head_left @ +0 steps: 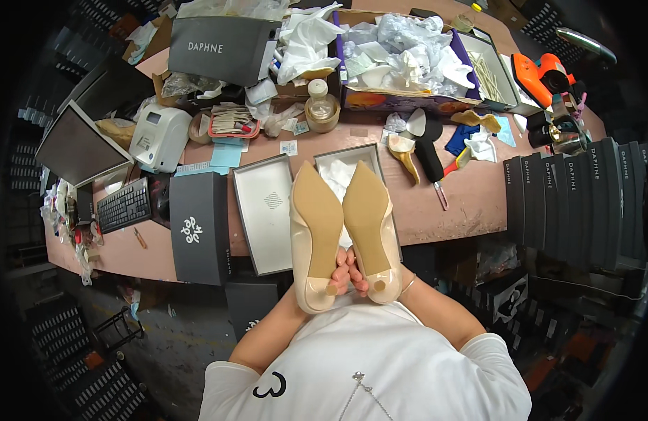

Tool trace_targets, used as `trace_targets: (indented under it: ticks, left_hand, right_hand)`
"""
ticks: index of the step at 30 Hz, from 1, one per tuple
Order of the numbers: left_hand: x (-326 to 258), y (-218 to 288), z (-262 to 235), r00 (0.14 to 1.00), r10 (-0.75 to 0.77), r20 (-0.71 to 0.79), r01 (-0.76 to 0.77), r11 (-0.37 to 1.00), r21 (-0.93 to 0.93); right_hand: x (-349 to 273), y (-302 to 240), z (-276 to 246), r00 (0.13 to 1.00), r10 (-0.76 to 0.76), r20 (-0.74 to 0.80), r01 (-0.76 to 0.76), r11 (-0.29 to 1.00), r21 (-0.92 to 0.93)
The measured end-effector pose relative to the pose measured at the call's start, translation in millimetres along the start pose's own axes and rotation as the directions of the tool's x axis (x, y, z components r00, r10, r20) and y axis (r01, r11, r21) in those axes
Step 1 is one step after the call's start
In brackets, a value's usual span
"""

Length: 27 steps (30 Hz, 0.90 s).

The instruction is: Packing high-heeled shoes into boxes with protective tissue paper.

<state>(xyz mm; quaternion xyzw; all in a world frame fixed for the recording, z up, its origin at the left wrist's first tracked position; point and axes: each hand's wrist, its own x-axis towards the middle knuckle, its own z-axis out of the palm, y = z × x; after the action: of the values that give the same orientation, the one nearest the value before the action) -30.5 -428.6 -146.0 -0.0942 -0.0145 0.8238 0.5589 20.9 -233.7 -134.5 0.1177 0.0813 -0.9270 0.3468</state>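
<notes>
Two glossy beige pointed-toe high-heeled shoes (344,235) stand side by side, tan soles up. Toes point away, heels near the chest.

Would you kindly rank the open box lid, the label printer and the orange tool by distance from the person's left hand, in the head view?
From the left hand:
1. Open box lid, just left of the shoes.
2. Label printer, far left on the table.
3. Orange tool, far right corner.

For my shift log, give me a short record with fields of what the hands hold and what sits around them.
left hand: holds the beige pointed high-heel shoe on the left, sole up
right hand: holds the matching beige shoe on the right, sole up
under shoes: open grey shoebox with white tissue paper
beside it: grey box lid
surface: pinkish worktable
</notes>
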Motion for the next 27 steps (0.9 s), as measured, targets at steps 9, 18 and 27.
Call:
trace_targets:
  ticks: [9, 18, 27]
  left_hand:
    - [12, -7, -15, 0.992, -0.028, 0.125, 0.053, 0.978, -0.201]
    - [-2, 25, -36, 0.968, 0.180, -0.176, -0.153, 0.975, 0.160]
    - [-34, 97, -77, 0.303, 0.952, 0.042, 0.410, -0.171, 0.896]
  right_hand:
    - [-4, 0, -5, 0.999, -0.048, 0.011, 0.048, 0.999, 0.010]
    - [-72, -122, -49, 0.715, -0.522, -0.465, -0.149, 0.537, -0.831]
    - [46, -82, -7, 0.796, -0.605, -0.001, -0.373, -0.489, -0.788]
